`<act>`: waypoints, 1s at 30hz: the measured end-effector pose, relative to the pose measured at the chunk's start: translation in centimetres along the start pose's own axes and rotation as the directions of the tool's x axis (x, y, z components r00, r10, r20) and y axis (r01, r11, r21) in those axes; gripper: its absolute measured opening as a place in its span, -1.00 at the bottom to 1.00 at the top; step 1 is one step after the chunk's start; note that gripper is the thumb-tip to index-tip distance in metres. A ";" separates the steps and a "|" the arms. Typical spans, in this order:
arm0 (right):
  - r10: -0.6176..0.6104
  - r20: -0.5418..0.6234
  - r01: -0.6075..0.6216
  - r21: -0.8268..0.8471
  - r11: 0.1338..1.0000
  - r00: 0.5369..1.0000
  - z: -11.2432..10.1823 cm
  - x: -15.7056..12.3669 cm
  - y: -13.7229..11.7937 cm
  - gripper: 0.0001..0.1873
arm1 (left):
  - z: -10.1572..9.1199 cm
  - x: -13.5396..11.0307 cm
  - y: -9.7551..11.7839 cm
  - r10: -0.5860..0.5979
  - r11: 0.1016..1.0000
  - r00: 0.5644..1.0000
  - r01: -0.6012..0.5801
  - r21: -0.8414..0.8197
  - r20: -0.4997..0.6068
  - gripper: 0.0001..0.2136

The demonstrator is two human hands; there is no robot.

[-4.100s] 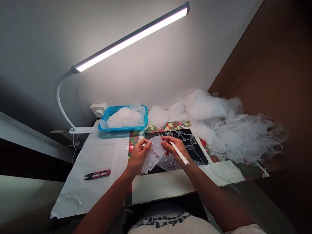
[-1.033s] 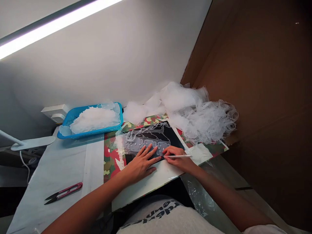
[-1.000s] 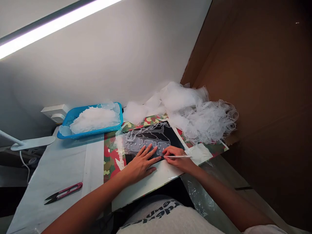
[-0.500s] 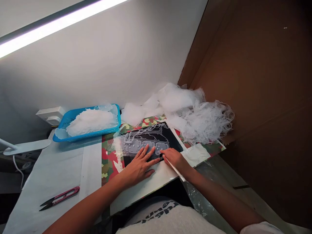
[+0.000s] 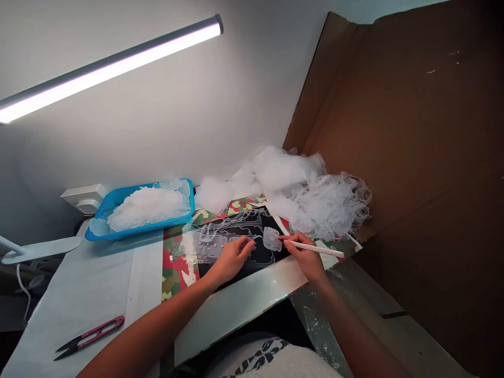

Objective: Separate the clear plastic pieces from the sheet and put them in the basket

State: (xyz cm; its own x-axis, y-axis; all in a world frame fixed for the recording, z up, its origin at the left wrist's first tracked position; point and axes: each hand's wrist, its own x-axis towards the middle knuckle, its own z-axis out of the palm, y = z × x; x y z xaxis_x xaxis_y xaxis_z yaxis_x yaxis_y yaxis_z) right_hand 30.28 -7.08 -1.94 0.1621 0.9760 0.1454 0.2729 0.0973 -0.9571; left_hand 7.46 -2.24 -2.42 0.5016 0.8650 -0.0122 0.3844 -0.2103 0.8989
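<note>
My right hand [image 5: 306,253] is closed around a slim white pen-like stick [image 5: 318,249]. At its fingertips hangs a small translucent plastic piece [image 5: 272,239] with rounded corners and small holes, lifted off the sheet. Beneath lies a translucent cut-out sheet [image 5: 213,248] with similar pieces and thin frames, on a black mat [image 5: 238,269]. Over the sheet's middle, my left hand [image 5: 232,257] has curled fingers pressed together. Whatever those fingers may hold is hidden.
A blue basket [image 5: 93,235] full of translucent pieces stands at the back left. Tangled clear offcuts [image 5: 334,205] lie beside a brown cardboard panel [image 5: 413,157] on the right. Pink-handled thread snips [image 5: 92,336] rest at the front left.
My left hand has gone from flat and spread on the sheet to curled and raised. My right hand has moved right, and one translucent piece is now out of the sheet.
</note>
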 end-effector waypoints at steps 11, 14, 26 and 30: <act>0.136 0.337 -0.195 0.148 0.969 0.932 1.2 4.0 -0.4 -0.70 | 1.0 2.8 -0.6 -0.139 0.955 0.990 0.136 -0.265 0.006 -0.73; 0.146 0.407 -0.193 0.076 0.978 0.901 1.8 4.8 0.0 -0.67 | 1.2 2.5 -0.6 -0.074 0.974 0.997 0.064 -0.218 -0.038 -0.81; 0.065 0.246 -0.049 -0.072 0.996 0.967 -0.2 6.4 0.7 -0.77 | -2.1 -4.7 0.2 0.207 0.973 0.960 -0.182 0.139 -0.189 -0.83; -0.191 0.113 0.209 -0.179 0.961 0.975 1.2 5.2 -0.4 -0.78 | -2.7 -5.5 -1.2 0.247 0.809 0.967 -0.167 0.564 -0.068 -0.66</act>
State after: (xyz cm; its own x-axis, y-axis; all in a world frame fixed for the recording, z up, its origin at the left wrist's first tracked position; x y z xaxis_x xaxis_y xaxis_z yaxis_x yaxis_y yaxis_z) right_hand 29.90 -1.81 -1.08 -0.0010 0.9550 0.2967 0.4664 0.2629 -0.8446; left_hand 2.12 -5.45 -2.25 0.5274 0.8150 0.2400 0.6639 -0.5716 0.4821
